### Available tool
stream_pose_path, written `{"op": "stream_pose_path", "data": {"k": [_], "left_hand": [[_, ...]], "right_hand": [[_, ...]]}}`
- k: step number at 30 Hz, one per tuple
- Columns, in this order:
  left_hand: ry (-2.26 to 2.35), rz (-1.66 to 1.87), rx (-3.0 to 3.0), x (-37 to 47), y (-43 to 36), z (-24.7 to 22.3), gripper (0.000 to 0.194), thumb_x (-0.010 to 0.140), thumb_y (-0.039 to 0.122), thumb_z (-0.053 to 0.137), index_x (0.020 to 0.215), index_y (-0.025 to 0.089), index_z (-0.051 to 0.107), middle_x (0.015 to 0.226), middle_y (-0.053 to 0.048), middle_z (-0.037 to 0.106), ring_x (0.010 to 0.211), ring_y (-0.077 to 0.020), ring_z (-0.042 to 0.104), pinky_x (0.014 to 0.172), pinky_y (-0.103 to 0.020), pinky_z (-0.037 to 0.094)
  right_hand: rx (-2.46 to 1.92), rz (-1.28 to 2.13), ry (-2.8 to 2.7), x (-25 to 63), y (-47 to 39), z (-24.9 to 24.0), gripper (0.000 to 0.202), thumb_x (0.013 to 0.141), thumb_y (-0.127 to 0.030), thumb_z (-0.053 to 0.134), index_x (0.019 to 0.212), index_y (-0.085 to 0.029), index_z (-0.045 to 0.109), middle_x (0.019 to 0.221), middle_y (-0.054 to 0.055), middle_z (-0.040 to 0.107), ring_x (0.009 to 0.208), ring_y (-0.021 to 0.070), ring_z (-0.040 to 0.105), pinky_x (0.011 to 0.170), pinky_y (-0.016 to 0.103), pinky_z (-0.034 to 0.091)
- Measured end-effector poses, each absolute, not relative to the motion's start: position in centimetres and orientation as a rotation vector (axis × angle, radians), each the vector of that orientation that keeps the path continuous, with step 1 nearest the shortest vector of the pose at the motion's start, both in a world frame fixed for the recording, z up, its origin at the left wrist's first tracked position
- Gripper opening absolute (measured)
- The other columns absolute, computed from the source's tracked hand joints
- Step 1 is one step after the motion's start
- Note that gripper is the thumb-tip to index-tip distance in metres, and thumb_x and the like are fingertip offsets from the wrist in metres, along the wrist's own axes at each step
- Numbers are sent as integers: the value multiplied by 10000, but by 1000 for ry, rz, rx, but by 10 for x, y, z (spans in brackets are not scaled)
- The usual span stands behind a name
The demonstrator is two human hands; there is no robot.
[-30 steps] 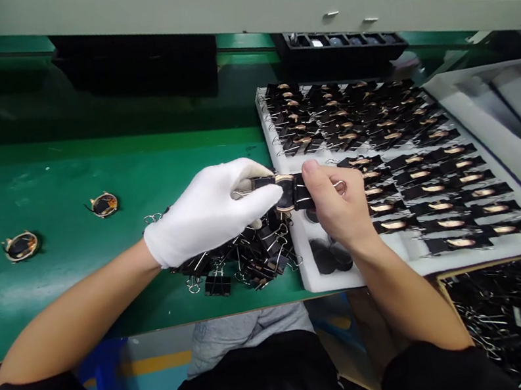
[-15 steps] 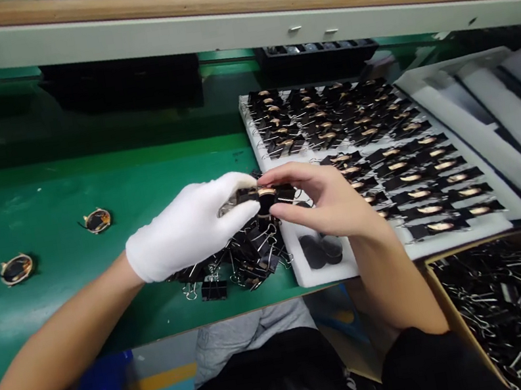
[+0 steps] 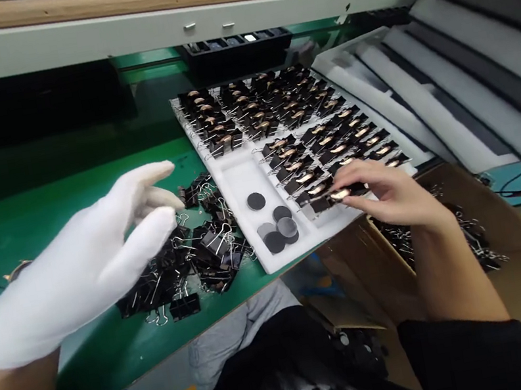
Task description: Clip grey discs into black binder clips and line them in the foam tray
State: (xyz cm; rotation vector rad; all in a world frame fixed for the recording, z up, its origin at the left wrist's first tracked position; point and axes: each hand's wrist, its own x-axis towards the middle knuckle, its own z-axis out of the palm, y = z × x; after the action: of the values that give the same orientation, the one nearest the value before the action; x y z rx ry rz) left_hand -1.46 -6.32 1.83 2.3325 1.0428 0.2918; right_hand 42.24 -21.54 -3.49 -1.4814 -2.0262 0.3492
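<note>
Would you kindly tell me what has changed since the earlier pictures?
The white-gloved left hand has let go of the clipped, gold-rimmed round watch case and drawn back to the left. The bare right hand has carried it rightward over the white foam tray and still holds it. The pile of black binder clips and the dark round discs stayed put.

Clip pile (image 3: 202, 248) blocks low path between left hand (image 3: 91, 256) and tray (image 3: 237, 173); air above open.
</note>
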Motion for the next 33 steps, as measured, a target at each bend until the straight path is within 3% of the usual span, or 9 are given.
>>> {"op": "stream_pose_path", "data": {"k": [3, 7, 12, 16, 19, 22, 25, 30, 33], "left_hand": [[1040, 268, 2345, -14, -62, 16, 672, 1000, 621, 493, 1628, 402, 398, 1290, -13, 777, 1119, -305, 732, 920, -353, 585], [1057, 234, 2356, -13, -62, 16, 628, 1006, 613, 503, 1604, 439, 420, 1305, 10, 772, 1129, -295, 735, 923, -335, 582], [1076, 181, 2354, -13, -65, 20, 607, 1028, 601, 483, 1608, 440, 399, 1347, -8, 747, 1176, -304, 715, 958, -362, 564], [1135, 182, 2336, -19, -65, 24, 587, 1065, 611, 432, 1610, 399, 389, 1440, -15, 687, 1268, -293, 653, 1037, -408, 513], [1282, 354, 2337, -36, -57, 14, 634, 1075, 644, 376, 1615, 311, 400, 1529, -34, 608, 1370, -293, 585, 1164, -449, 449], [1475, 530, 2320, -67, -40, -9, 657, 1060, 712, 311, 1578, 320, 402, 1626, 54, 491, 1506, -258, 455, 1313, -471, 307], [1732, 530, 2265, -113, -25, -29, 670, 1004, 783, 284, 1475, 341, 463, 1601, 137, 487, 1507, -233, 425, 1326, -478, 267], [2090, 17, 2142, -195, -28, -21, 766, 987, 723, 344, 1518, 211, 549, 1577, -115, 558, 1458, -399, 493, 1207, -554, 379], [2063, -220, 2038, -221, -38, -14, 884, 903, 771, 499, 1623, 259, 460, 1631, -178, 491, 1481, -452, 479, 1188, -582, 408]], "right_hand": [[-1645, 266, -2043, 427, -233, -57, 116, 958, -350, 733, 1044, -285, 777, 1049, 52, 737, 1046, 271, 695, 965, 495, 499], [-1849, -35, -1991, 419, -240, -77, 160, 966, -402, 709, 1003, -284, 810, 1329, 112, 596, 1282, 357, 564, 1034, 585, 429], [-1872, -38, -2076, 419, -240, -77, 204, 997, -410, 669, 1044, -277, 816, 1544, 138, 480, 1425, 431, 464, 1072, 642, 425], [-1812, -35, -2126, 416, -240, -56, 340, 957, -504, 713, 1213, -283, 751, 1539, 159, 502, 1426, 435, 493, 1121, 652, 417], [-1680, -44, -2159, 399, -231, -36, 331, 970, -454, 716, 1253, -282, 699, 1458, 151, 585, 1362, 399, 568, 1120, 597, 430], [-1531, -64, -2300, 370, -211, -22, 232, 1012, -373, 675, 1227, -285, 677, 1407, 131, 651, 1312, 377, 616, 1069, 555, 431], [-1445, -197, -2452, 336, -184, -22, 208, 1044, -275, 585, 1237, -281, 660, 1378, 124, 693, 1235, 366, 668, 992, 546, 427], [-1362, -382, -2592, 309, -145, -56, 314, 977, -155, 523, 1235, -308, 616, 1240, 171, 778, 1001, 396, 730, 751, 552, 411], [-1306, -332, -2637, 317, -127, -82, 342, 913, -125, 567, 1173, -341, 615, 1140, 166, 813, 812, 364, 752, 630, 513, 373]]}}
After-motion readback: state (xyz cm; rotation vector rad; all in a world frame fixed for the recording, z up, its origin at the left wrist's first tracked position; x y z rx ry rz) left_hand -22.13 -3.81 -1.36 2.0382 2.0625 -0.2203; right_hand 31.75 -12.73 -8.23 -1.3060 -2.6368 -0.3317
